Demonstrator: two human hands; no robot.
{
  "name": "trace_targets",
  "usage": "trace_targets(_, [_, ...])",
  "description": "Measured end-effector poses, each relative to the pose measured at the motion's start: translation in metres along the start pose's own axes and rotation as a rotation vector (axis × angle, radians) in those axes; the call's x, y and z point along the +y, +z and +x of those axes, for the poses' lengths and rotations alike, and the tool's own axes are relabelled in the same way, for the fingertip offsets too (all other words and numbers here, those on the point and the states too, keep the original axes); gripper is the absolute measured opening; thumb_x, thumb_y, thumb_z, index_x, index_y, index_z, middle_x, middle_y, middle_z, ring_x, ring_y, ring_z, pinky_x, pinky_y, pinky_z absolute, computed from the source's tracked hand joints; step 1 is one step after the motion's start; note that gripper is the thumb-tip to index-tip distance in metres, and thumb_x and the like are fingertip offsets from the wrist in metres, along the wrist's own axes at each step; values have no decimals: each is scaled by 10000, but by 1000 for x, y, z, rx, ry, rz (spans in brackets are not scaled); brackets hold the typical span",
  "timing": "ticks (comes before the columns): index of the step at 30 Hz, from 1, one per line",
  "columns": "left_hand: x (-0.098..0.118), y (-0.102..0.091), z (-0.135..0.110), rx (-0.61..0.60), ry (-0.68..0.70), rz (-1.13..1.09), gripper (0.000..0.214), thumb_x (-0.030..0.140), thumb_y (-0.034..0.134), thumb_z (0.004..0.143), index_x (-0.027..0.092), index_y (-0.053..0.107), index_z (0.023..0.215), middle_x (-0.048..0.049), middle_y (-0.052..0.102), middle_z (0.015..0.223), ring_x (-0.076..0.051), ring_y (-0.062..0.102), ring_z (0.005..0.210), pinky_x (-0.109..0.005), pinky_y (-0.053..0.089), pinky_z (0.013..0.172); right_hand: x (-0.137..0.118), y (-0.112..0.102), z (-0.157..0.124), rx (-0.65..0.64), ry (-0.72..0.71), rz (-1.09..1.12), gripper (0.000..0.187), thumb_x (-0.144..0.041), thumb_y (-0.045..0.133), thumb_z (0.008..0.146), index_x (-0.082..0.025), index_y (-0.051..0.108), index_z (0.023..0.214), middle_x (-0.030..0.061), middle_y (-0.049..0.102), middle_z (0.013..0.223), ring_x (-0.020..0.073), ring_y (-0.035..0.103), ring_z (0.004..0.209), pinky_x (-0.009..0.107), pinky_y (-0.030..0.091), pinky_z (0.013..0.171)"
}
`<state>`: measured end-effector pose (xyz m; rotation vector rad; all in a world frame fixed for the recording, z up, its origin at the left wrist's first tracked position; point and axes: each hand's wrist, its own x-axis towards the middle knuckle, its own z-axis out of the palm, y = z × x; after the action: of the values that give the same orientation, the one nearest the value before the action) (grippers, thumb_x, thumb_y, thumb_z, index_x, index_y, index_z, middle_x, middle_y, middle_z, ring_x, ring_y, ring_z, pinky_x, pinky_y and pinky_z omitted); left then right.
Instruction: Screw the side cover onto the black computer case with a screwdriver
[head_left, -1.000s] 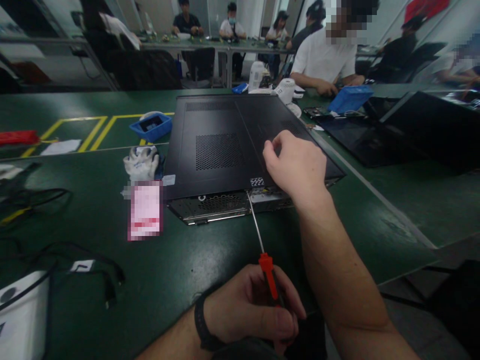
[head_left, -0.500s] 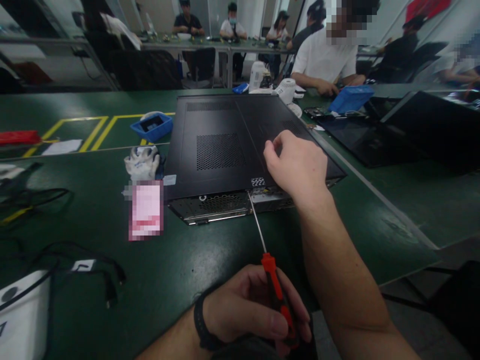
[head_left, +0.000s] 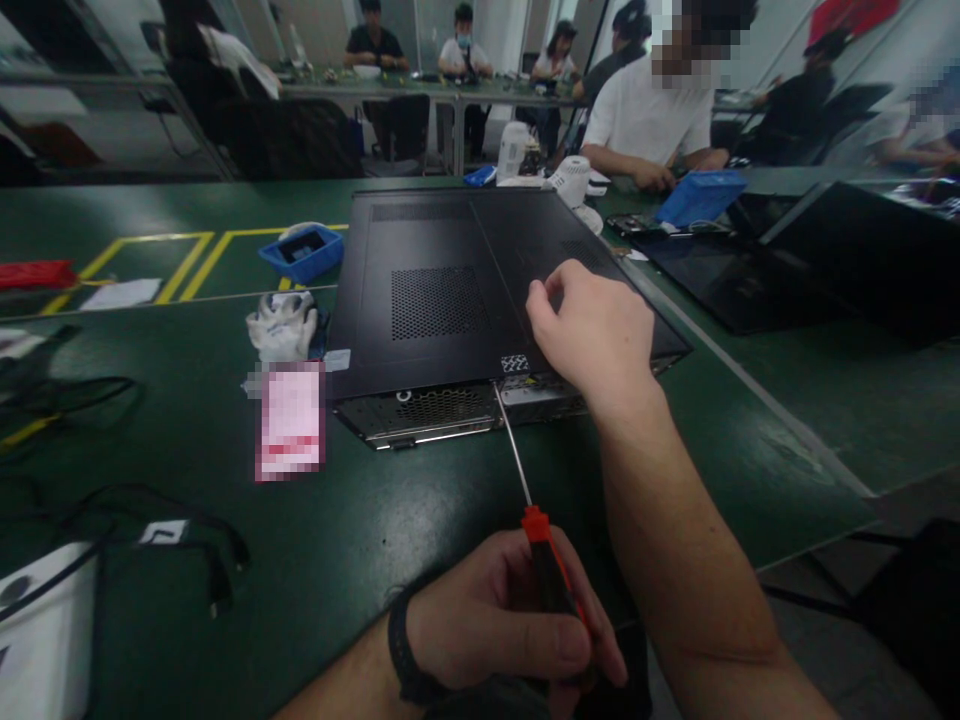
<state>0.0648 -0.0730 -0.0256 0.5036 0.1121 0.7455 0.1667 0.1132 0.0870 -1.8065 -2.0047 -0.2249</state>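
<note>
A black computer case (head_left: 450, 290) lies flat on the green table (head_left: 375, 540), its metal rear panel facing me. My left hand (head_left: 502, 620), with a black wristband, is closed round the red and black handle of a screwdriver (head_left: 525, 490). The long shaft runs up to the case's rear top edge, where its tip touches. My right hand (head_left: 592, 335) rests on the case's top cover near that rear edge, fingers curled and pressing down, holding nothing that I can see.
A blue bin (head_left: 304, 252) and a white glove (head_left: 283, 325) sit left of the case. Black cables (head_left: 150, 520) lie at the left front. A person in a white shirt (head_left: 649, 115) works at a blue tray (head_left: 701, 197) on the right; others sit at far tables.
The screwdriver handle has turned and shifted slightly in my left hand. The tip stays at the case's rear edge, and my right hand has not moved.
</note>
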Motion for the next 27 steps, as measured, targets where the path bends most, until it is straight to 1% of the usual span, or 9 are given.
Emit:
trace_targets(5, [0,0,-1,-19,-5,-55,376,300,859,814,137,705,1116,-74,763,904,-83,668,580,-160,526,530,0,-1,0,2,-3,-4,343,-428,472,987,-199,726,1012,139,763,918,295,698,830,393,466,734])
trace_targets(9, [1,0,-3,9,-34,-43,368,286,882,779,110,733,1066,-90,760,921,-95,681,605,-185,552,563,-1,-2,0,-11,-1,1,356,-440,472,990,-189,723,1016,147,760,926,292,695,834,394,467,742])
trace_targets(11, [1,-1,-4,24,-30,-29,337,274,887,773,111,716,1014,-70,748,882,-86,664,564,-170,534,516,-1,-2,0,-16,5,-2,353,-439,475,989,-189,723,1017,148,760,927,292,694,839,396,468,749])
trace_targets(14, [0,-2,-4,29,19,-3,339,283,909,746,115,676,926,-23,707,777,-64,621,499,-141,502,458,-2,-2,0,-23,11,-10,349,-436,478,989,-190,723,1021,147,759,931,294,694,848,398,469,755])
trace_targets(17, [-2,-3,-3,16,41,3,342,307,897,769,119,642,897,-30,706,773,-61,622,493,-132,502,448,-1,-1,1,-16,12,-13,345,-430,477,988,-191,724,1017,143,757,926,296,697,850,396,469,753])
trace_targets(19, [-3,-3,-2,-7,43,-23,334,293,882,792,133,616,917,-49,734,820,-67,637,505,-136,507,448,-1,-1,1,-10,13,-12,346,-431,482,986,-185,725,1015,141,756,920,294,698,846,393,470,754])
trace_targets(21, [-3,-4,0,-41,49,-57,356,282,882,796,150,610,984,-48,753,849,-74,647,513,-143,512,453,-1,-1,1,-6,13,-10,351,-435,486,986,-179,725,1009,143,754,916,291,697,842,392,472,758])
trace_targets(24, [-1,-2,0,-59,41,-75,413,307,884,799,140,659,1102,-56,761,879,-80,667,547,-155,536,498,-1,0,0,-1,10,-5,351,-432,484,987,-179,727,1000,144,756,916,287,695,838,388,471,756])
trace_targets(27, [2,1,-2,-26,-2,-76,367,303,880,799,107,719,1064,-84,757,901,-87,686,579,-171,560,539,-1,-1,0,2,4,-3,350,-429,484,986,-181,730,1013,140,761,921,280,695,835,379,468,747])
